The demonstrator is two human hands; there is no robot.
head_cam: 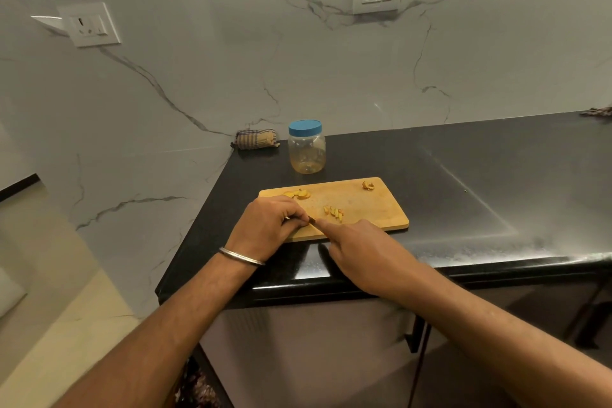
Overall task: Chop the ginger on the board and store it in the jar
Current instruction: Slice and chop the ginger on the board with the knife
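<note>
At the board's [364,209] seven o'clock corner, the left hand [265,225] pinches a ginger piece; the right hand [354,252] apparently grips a barely visible knife. Chopping continues; next, another cut. The lidded jar [307,147] waits at twelve.

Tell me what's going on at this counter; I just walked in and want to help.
A person is chopping ginger on a light wooden cutting board. The left hand pinches a piece while the right hand works a mostly hidden knife. Cut yellow ginger strips lie mid-board. The clear plastic jar with a blue lid stands closed behind.
</note>
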